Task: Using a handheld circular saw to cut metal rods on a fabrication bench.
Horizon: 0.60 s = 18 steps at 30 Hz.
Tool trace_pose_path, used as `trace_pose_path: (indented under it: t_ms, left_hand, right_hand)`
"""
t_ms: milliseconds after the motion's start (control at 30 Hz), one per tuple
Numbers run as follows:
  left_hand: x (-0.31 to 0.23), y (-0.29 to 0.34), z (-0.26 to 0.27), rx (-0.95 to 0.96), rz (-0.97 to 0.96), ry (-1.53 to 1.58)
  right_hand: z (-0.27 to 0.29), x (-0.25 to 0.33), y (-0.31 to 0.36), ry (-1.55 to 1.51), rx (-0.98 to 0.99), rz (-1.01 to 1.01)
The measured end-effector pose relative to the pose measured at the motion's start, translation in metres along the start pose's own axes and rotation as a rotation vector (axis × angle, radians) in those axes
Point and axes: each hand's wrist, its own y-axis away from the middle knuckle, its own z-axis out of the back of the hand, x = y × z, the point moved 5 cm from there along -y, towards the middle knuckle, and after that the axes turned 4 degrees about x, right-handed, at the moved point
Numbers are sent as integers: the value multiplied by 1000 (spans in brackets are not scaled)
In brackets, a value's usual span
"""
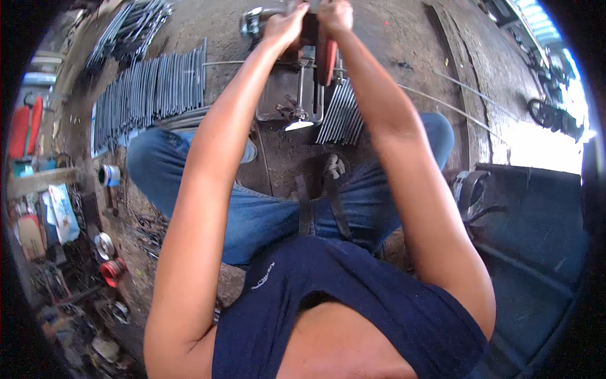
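Both arms reach far forward to what looks like a cut-off saw [327, 62] with a red guard and a dark body, partly cut off by the upper edge. My left hand [285, 26] is closed on its upper part, beside a shiny silver motor housing. On the other side of the body, my right hand [336, 15] is curled round the top of the machine, above the red guard. Below the guard lies the saw's metal base [275, 95] with a clamp screw [303, 93]. Thin cut metal rods [344, 114] lie just right of the base.
A long row of grey metal rods [151, 88] lies at left, with another bundle [129, 28] behind. One long rod [445, 108] extends rightward from the saw. Tools and a red ring-shaped spool [113, 271] crowd the left floor. A dark metal panel [536, 234] stands at right.
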Motion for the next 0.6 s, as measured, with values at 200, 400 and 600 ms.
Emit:
trace_pose_path:
  t_ms: [200, 400, 600]
  left_hand:
    - [54, 29, -8, -29, 242, -19]
    - [69, 69, -31, 31, 31, 350]
    - [80, 78, -38, 49, -2, 290]
  right_hand:
    - [22, 5, 51, 27, -386, 295]
    - [10, -32, 93, -160, -72, -73]
    - [11, -42, 105, -142, -82, -48]
